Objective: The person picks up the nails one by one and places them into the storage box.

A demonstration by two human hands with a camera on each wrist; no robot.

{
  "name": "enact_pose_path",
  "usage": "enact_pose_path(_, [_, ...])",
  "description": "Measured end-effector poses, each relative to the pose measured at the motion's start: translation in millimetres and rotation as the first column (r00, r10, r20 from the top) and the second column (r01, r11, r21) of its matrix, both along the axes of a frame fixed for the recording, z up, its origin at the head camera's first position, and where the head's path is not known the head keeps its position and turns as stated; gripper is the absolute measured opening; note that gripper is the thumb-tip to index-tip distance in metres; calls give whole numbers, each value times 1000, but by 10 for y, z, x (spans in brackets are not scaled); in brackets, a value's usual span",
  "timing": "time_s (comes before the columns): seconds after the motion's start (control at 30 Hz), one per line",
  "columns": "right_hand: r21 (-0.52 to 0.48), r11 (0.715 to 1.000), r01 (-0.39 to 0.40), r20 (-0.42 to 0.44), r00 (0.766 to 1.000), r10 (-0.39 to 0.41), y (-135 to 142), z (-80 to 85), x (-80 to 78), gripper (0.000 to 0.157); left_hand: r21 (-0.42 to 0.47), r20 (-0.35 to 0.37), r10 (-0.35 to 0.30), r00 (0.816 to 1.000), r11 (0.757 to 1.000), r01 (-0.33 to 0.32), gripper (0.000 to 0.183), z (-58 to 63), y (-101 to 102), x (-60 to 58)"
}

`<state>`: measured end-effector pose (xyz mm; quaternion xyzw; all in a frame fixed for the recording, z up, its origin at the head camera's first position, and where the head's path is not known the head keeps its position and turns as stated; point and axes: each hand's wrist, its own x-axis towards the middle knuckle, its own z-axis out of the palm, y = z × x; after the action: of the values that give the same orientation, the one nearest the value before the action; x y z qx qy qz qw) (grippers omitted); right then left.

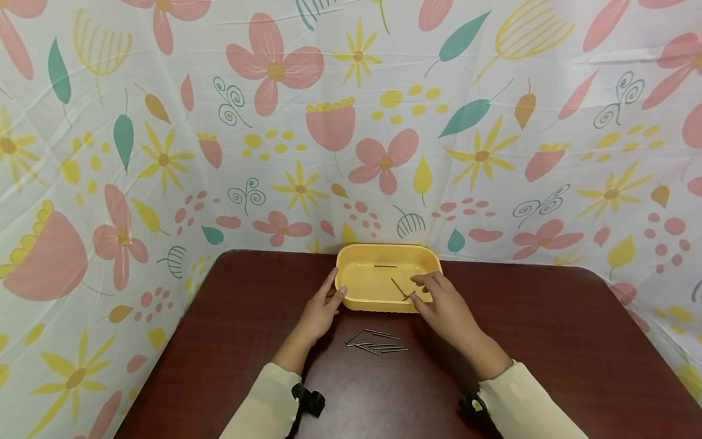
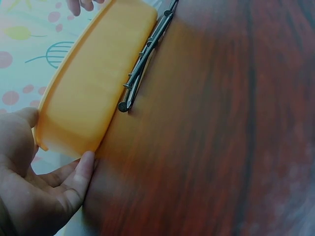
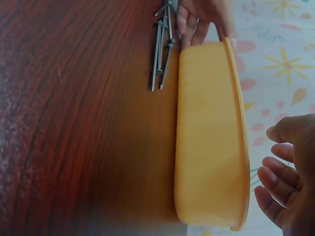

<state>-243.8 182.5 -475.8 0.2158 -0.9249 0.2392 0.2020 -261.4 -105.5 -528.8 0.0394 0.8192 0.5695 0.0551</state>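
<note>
A yellow plastic tray (image 1: 351,303) stands at the far edge of the table. My left hand (image 1: 318,314) grips its left end, with the thumb by the front corner and the fingers along the end wall. Over the tray's right part hovers my right hand (image 1: 446,305), thumb and fingers apart, with nothing between them in the right wrist view. Inside the tray lie a nail (image 1: 386,266) toward the back and another nail (image 1: 398,287) slanting near the right fingertips, close to a third, partly hidden one. Several loose nails (image 1: 384,347) lie on the table in front of the tray.
The dark red wooden table (image 1: 247,341) reaches back to a hanging flowered cloth (image 1: 329,122), right behind the tray. Another stretch of this cloth runs along the left side. Black straps with cameras (image 1: 309,399) sit at both wrists.
</note>
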Motion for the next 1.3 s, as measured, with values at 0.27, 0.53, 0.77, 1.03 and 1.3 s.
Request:
enact_pose_path(0.27, [7,1000,-17,-27,999,17,-13,16,56,29,15,3,-1,1000,1000,1,61,31,3,12])
enact_pose_path(0.53, [-12,999,-31,42,999,31,-62,11,166,25,7,-4,2,1000,1000,-2,61,-12,-4,-10])
enact_pose_path(0.77, [9,999,-53,66,996,53,-115,-43,259,17,10,-1,1,1000,1000,-1,62,3,-2,2])
enact_pose_path(1.03, [71,990,-119,89,990,112,-157,-156,275,12,2,0,3,1000,1000,-3,64,-3,0,-3])
enact_pose_path(1.3, [127,975,-180,155,975,159,-201,-238,270,13,8,0,1,1000,1000,-1,64,-10,-4,-5])
